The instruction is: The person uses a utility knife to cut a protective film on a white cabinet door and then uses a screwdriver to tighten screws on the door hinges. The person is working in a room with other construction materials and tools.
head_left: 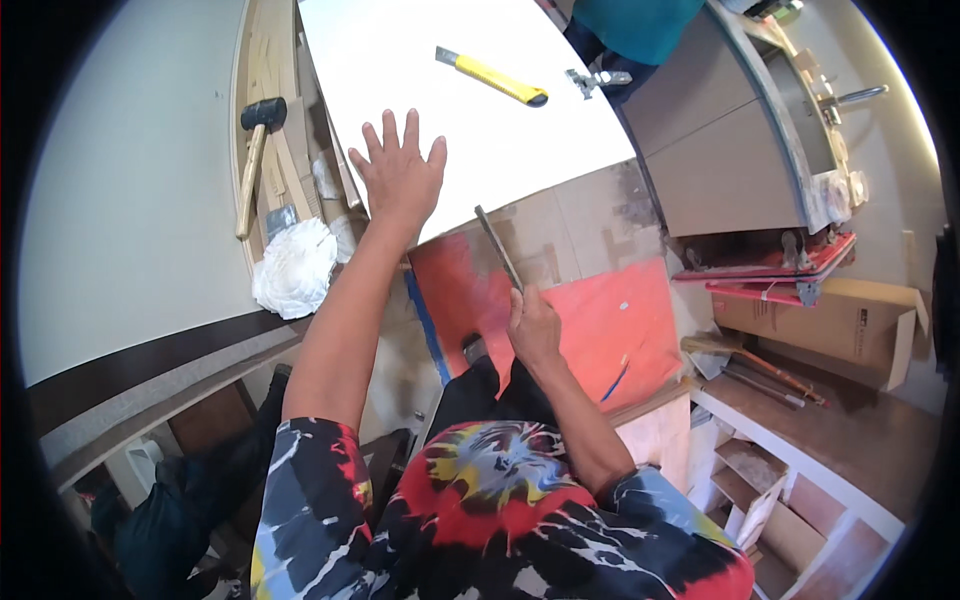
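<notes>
My left hand point(402, 178) lies flat on the white board point(480, 150), near its left edge, with the fingers spread. In my right hand point(536, 328) is a narrow grey flat file point(499, 246). It points up and away from me, and its far end is close to the board's near edge; whether it touches cannot be told. A yellow utility knife point(500, 80) lies on the board beyond my hands, its blade end toward the left. At the board's right edge sits a metal hinge point(597, 82).
Left of the board are a black-headed mallet point(262, 118) and a crumpled white bundle point(296, 266) on cardboard strips. A red sheet point(600, 325) covers floor below the board. A person in teal point(635, 28) stands at the far side; a cabinet point(725, 150) and cardboard box point(815, 320) stand right.
</notes>
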The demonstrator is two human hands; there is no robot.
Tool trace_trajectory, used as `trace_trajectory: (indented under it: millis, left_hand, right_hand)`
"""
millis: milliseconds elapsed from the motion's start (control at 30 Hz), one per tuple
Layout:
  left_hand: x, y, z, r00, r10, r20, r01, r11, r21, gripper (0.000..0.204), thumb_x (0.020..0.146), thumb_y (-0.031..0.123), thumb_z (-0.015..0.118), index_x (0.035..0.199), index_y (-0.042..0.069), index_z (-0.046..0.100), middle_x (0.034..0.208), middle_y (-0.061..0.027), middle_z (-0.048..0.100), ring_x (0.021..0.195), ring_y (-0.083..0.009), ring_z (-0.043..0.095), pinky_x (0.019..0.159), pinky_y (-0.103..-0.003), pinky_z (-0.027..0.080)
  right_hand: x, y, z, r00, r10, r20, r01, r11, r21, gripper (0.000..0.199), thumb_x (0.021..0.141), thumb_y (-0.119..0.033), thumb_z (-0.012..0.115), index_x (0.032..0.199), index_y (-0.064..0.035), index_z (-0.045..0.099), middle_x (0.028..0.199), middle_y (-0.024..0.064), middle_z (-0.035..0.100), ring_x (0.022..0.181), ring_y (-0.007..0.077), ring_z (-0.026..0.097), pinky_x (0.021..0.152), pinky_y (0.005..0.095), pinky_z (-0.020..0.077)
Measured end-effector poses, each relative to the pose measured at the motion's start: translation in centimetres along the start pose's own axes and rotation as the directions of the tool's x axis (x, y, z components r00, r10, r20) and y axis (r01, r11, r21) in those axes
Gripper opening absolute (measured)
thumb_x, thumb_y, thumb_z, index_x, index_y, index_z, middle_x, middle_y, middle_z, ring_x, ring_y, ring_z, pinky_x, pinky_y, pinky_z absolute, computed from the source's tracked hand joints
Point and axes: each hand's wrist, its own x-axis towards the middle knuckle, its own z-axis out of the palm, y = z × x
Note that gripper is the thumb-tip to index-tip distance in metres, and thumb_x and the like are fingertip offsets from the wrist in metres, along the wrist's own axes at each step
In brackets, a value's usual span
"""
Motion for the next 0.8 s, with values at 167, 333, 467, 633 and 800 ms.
trace_trajectory:
  millis: [167, 333, 467, 633, 800]
  left_hand:
    - [0.3, 1.0, 0.0, 1.0, 0.026, 0.01, -0.026, 1.0, -0.004, 0.068, 0.102, 0.052, 0.038, 0.158, 0.013, 0.032, 0.165, -0.019, 0.023, 0.152, -0.0443, 0.013, 0.12, -0.064, 0.007]
    - [0.6, 0.2, -0.3, 1.0, -0.011, 0.011, 0.011, 1.0, 0.024, 0.068, 0.102, 0.052, 0.038, 0.158, 0.014, 0.031, 0.165, -0.0186, 0.022, 0.152, -0.0441, 0.013, 0.12, -0.064, 0.007]
    - [0.3, 0.4, 0.0, 1.0, 0.009, 0.013, -0.009, 1.0, 0.013, 0.068, 0.102, 0.052, 0.038, 0.158, 0.014, 0.031, 0.165, -0.0189, 0.022, 0.152, -0.0441, 0.013, 0.12, -0.065, 0.007]
    - [0.7, 0.6, -0.1, 1.0, 0.014, 0.009, -0.014, 1.0, -0.009, 0.069, 0.101, 0.052, 0.041, 0.158, 0.013, 0.033, 0.163, -0.0207, 0.025, 0.152, -0.0451, 0.014, 0.119, -0.066, 0.008]
    - [0.1, 0.2, 0.2, 1.0, 0.011, -0.004, -0.011, 1.0, 0.019, 0.068, 0.102, 0.052, 0.039, 0.158, 0.014, 0.033, 0.164, -0.0195, 0.024, 0.152, -0.0446, 0.014, 0.12, -0.065, 0.009]
  right_hand:
    - [11.4, 0.8, -3.4, 0.974, 0.046, -0.22, -0.06, 0.997, -0.058, 0.023, 0.103, -0.026, 0.051, 0.095, -0.0042, 0.052, 0.068, 0.0293, 0.059, 0.064, 0.0501, 0.061, 0.053, 0.0587, 0.0456]
    - [2.5, -1.2, -1.4, 0.998, 0.018, -0.061, -0.019, 1.0, -0.011, 0.026, 0.103, -0.027, 0.051, 0.094, -0.003, 0.051, 0.067, 0.0303, 0.058, 0.063, 0.0511, 0.06, 0.054, 0.0602, 0.0443]
    - [4.6, -0.5, -1.5, 1.0, -0.002, -0.025, 0.001, 1.0, -0.027, 0.026, 0.104, -0.027, 0.049, 0.097, -0.0022, 0.053, 0.071, 0.0286, 0.06, 0.067, 0.0515, 0.06, 0.057, 0.0592, 0.0458]
    - [8.8, -0.7, -4.6, 0.991, 0.065, -0.116, -0.072, 0.996, -0.057, 0.026, 0.105, -0.025, 0.047, 0.101, -0.0007, 0.054, 0.079, 0.0281, 0.063, 0.073, 0.0523, 0.06, 0.062, 0.0595, 0.0471]
    - [3.2, -1.2, -2.8, 0.993, 0.094, 0.072, -0.082, 0.985, -0.153, 0.027, 0.105, -0.031, 0.044, 0.11, -0.0064, 0.054, 0.088, 0.0294, 0.065, 0.083, 0.0504, 0.064, 0.066, 0.0597, 0.0485]
